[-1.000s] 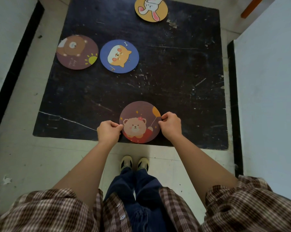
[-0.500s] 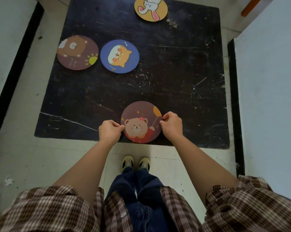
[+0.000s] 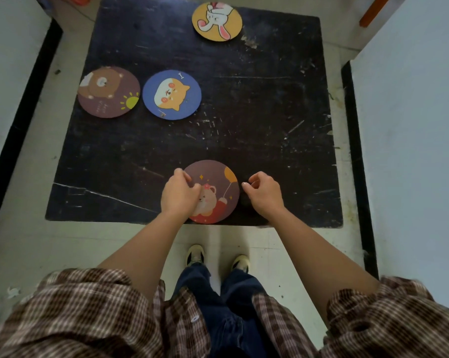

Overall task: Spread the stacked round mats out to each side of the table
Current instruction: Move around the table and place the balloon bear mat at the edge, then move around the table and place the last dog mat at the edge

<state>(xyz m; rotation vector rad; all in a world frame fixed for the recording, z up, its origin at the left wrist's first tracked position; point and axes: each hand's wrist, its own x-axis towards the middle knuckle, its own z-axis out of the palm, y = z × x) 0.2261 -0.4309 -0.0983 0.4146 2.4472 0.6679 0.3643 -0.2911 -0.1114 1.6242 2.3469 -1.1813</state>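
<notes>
The black bench [image 3: 257, 99] carries four round mats toward its edges — the balloon-bear mat [image 3: 218, 187] lies at the near edge, left hand [image 3: 179, 195] curled loosely over it, right hand [image 3: 263, 193] half-curled beside it, empty — seemingly just set down.

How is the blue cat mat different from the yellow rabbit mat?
The blue cat mat lies left of the table's middle, close beside a brown bear mat; the yellow rabbit mat lies alone at the far edge. Their background colours and animals differ. Both are round, flat and untouched.
</notes>
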